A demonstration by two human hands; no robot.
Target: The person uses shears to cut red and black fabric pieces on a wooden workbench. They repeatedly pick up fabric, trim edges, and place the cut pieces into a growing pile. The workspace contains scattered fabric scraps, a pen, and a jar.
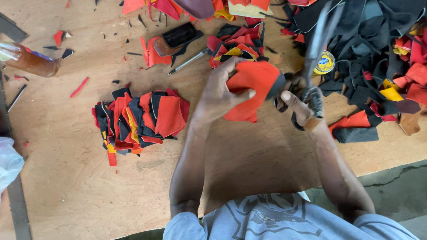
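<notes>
My left hand [219,94] grips a red piece of leather with a black edge [252,86], held above the wooden table [80,178]. My right hand [299,103] is closed on the handles of a large pair of scissors [316,49], whose blurred blades point up and away, right beside the red piece. A fanned stack of cut red, black and yellow pieces [140,118] lies on the table to the left of my left hand.
A heap of black, red and yellow scraps [378,53] fills the right side, with a round yellow tin [325,63] in it. A pen [189,61], a smaller pile of pieces [235,44], a brown bottle [29,62] and a white plastic bag [9,162] are also around.
</notes>
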